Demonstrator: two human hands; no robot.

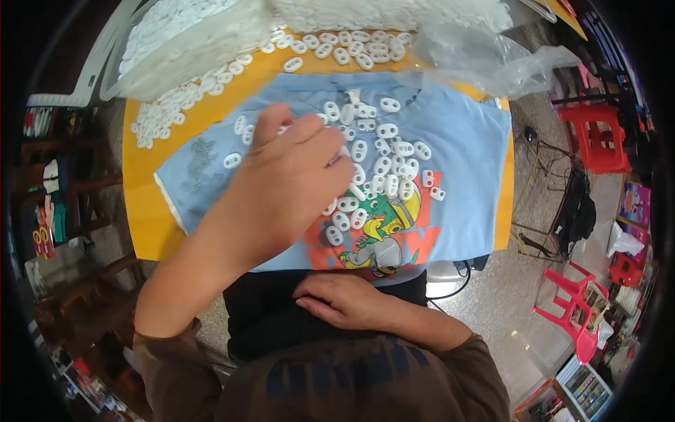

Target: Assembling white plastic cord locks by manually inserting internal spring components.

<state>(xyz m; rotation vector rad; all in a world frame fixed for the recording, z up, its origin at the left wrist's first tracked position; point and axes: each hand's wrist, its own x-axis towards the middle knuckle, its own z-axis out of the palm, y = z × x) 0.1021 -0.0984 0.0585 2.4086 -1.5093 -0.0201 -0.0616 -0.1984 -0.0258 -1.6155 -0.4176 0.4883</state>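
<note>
Many white pieces (387,131) dot the shirt (467,162); left hand (299,165) above, right hand (346,299) just outside its near edge; both grips unclear.

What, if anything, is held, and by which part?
Left hand: cannot be told; its back hides any grip above white, oval, two-holed plastic pieces. Right hand: nothing visibly held; it lies on black cloth.

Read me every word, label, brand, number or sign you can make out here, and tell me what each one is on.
No text here is legible enough to quote.
Brown shirt: dark-blue marks on it, too blurred to read.
Light-blue T-shirt: a grey print on its left part, too unclear to call lettering.
Purple package at the right edge: too small to read.
</note>
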